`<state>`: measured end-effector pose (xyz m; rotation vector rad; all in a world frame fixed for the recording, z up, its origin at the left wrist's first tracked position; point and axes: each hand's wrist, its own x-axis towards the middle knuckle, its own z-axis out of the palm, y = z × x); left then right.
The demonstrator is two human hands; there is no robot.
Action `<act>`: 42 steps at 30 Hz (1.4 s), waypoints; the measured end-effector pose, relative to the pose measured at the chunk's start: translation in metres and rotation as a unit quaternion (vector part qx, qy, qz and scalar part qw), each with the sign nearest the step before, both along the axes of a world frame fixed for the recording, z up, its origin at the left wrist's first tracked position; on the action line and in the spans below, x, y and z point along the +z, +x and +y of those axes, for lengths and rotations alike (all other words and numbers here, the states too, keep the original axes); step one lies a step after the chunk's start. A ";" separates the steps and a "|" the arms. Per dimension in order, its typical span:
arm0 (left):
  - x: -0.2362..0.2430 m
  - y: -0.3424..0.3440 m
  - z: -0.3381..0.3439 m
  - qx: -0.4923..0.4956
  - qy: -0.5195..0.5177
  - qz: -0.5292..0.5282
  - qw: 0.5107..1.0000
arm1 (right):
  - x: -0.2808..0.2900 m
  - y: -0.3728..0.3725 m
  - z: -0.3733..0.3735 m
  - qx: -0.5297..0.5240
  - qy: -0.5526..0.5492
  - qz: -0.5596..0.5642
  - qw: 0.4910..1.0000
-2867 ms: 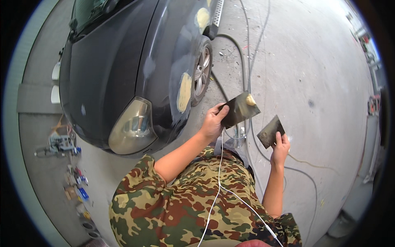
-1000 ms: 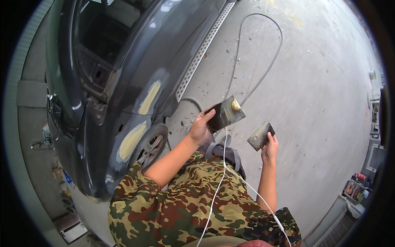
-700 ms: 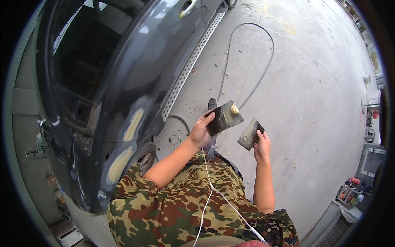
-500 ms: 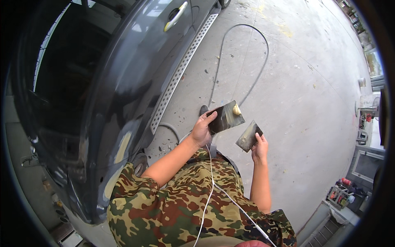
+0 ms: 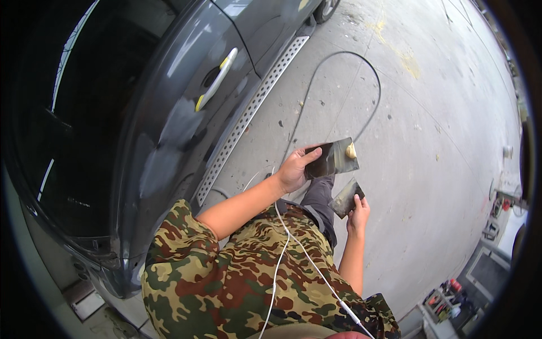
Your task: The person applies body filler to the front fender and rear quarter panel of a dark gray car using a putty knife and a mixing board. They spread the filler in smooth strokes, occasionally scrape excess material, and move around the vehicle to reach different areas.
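Note:
My left hand (image 5: 294,169) grips a dark rectangular plate (image 5: 327,161) with a lump of pale yellow paste (image 5: 350,150) at its upper right corner and streaks across its face. Lower and to the right, my right hand (image 5: 357,214) pinches a smaller dark square spreader (image 5: 343,201), smeared grey. The two plates are apart. To my left stands a dark grey car (image 5: 152,101), with a pale door handle (image 5: 218,78) edged in yellow and dull grey patches (image 5: 172,135) on its bodywork.
A perforated silver running board (image 5: 254,113) lines the car's lower side. A looped grey hose (image 5: 375,85) lies on the stained concrete floor (image 5: 429,169) beyond my hands. A rack of small tools and cans (image 5: 443,299) stands at the lower right.
I have moved along the car from its front corner and wheel to the door. Both hands still hold their plates; the right one now sits lower in view.

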<state>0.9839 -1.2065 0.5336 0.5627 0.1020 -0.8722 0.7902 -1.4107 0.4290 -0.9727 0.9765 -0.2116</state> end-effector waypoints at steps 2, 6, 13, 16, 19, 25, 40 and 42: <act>-0.001 0.017 -0.039 0.009 0.011 0.000 1.000 | -0.009 0.035 -0.048 0.013 0.008 -0.009 1.000; -0.004 0.071 -0.124 0.053 0.011 0.026 0.998 | -0.017 0.129 -0.167 0.057 0.003 -0.042 0.997; 0.028 0.151 -0.266 0.122 -0.001 0.043 0.992 | 0.047 0.283 -0.353 0.121 -0.052 -0.068 0.989; 0.030 0.194 -0.315 0.123 0.005 0.005 0.992 | 0.078 0.351 -0.411 0.144 -0.080 -0.096 0.982; 0.020 0.252 -0.367 0.115 -0.019 0.031 0.993 | 0.082 0.417 -0.460 0.147 -0.119 -0.166 0.968; 0.005 0.393 -0.483 0.056 -0.089 0.038 0.994 | -0.035 0.464 -0.593 0.233 -0.481 -0.016 0.845; 0.039 0.732 -0.738 -0.028 -0.112 0.033 0.993 | -0.113 0.284 -0.724 0.152 -0.042 0.390 0.907; 0.030 0.758 -0.768 0.012 -0.111 0.031 0.993 | -0.124 0.342 -0.786 0.221 -0.089 0.398 0.886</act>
